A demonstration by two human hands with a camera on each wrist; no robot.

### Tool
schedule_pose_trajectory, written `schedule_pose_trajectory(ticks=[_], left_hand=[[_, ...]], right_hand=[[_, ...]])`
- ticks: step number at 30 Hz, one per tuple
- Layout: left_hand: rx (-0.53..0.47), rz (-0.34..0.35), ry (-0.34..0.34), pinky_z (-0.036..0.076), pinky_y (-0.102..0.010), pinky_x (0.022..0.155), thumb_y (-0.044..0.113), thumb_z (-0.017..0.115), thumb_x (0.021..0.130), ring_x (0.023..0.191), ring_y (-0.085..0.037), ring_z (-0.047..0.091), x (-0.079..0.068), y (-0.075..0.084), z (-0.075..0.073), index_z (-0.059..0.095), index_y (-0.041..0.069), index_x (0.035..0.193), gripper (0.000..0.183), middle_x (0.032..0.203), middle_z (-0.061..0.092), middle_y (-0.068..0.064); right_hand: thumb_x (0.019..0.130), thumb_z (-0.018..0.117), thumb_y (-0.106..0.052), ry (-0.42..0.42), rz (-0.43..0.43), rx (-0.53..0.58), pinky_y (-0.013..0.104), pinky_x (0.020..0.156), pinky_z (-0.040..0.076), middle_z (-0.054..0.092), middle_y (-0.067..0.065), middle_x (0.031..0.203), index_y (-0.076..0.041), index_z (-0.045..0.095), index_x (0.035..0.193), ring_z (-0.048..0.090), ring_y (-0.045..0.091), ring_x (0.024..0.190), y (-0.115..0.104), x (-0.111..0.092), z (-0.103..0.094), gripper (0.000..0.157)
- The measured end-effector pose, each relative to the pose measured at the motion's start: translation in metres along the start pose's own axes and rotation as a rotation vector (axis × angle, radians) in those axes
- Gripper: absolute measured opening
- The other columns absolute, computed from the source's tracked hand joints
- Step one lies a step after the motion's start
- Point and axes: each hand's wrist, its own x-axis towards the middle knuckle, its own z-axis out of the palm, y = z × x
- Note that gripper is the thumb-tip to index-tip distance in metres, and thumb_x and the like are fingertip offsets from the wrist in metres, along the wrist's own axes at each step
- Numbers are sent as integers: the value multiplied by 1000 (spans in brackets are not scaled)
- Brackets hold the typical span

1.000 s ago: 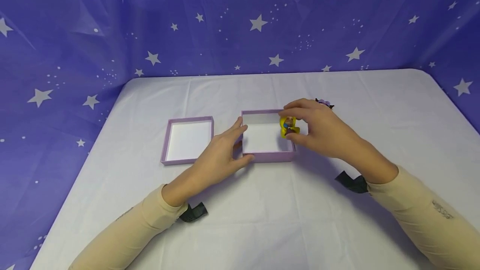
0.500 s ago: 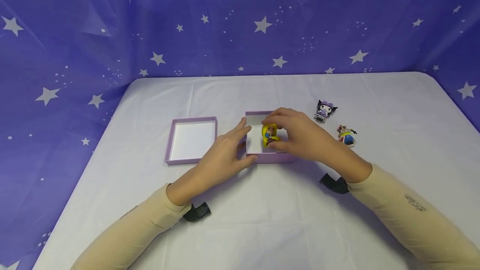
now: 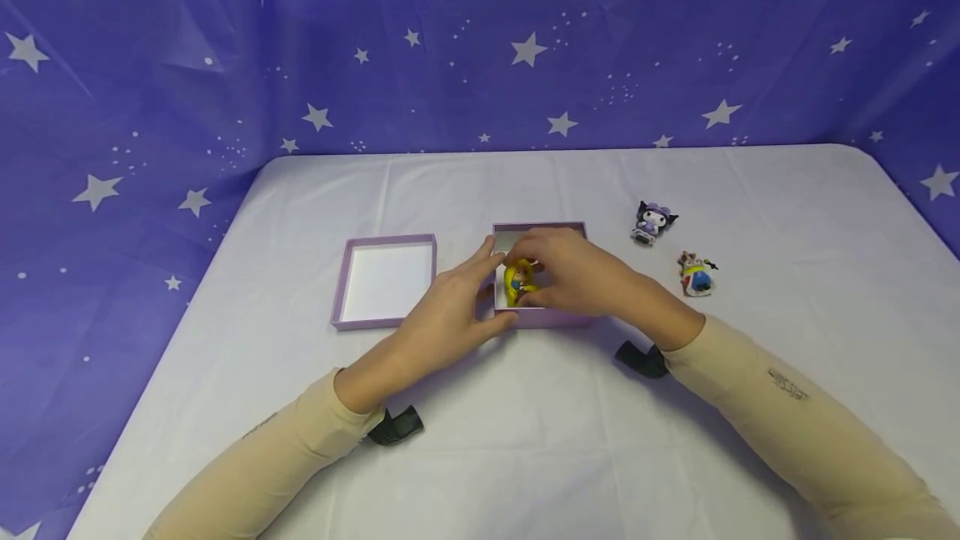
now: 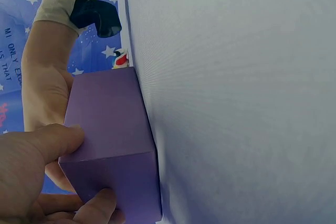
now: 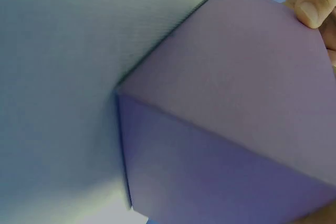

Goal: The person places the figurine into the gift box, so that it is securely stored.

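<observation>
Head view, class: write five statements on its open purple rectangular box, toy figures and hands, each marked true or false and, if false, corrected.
1. The right hand holds a yellow-haired toy figure at the open purple rectangular box. True.
2. The box is closed. False: it is open; the shallow purple lid lies to its left.
3. The left hand touches the box. True.
4. Both other figures are left of the box. False: the purple-and-white toy figure and the blue-and-red toy figure are to its right.
5. Of these two, the blue-and-red figure is nearer the person. True.
</observation>
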Motion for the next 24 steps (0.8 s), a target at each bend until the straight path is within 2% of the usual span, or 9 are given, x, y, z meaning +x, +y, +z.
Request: schedule_pose_trajectory(ticks=[6, 16, 24], left_hand=[[-10, 9, 9, 37, -35, 107, 29, 78, 85, 134, -29, 39, -1, 1, 0, 42, 4, 147, 76, 154, 27, -22], [-14, 11, 12, 36, -35, 107, 28, 78, 85, 136, -29, 37, -1, 1, 0, 38, 2, 148, 79, 154, 27, -23], [-13, 9, 8, 35, -37, 109, 27, 78, 85, 136, -29, 36, 0, 2, 0, 38, 0, 148, 79, 154, 27, -23]], right_hand=[[71, 89, -17, -55, 24, -15, 30, 77, 53, 65, 0, 97, -6, 70, 106, 62, 16, 86, -1, 9, 3, 42], [73, 87, -12, -141, 59, 19, 31, 79, 54, 65, -1, 101, -8, 66, 105, 62, 16, 89, -2, 14, -1, 39], [72, 88, -13, -156, 59, -9, 33, 82, 53, 64, 0, 105, -7, 65, 108, 61, 16, 93, -1, 15, -1, 43]])
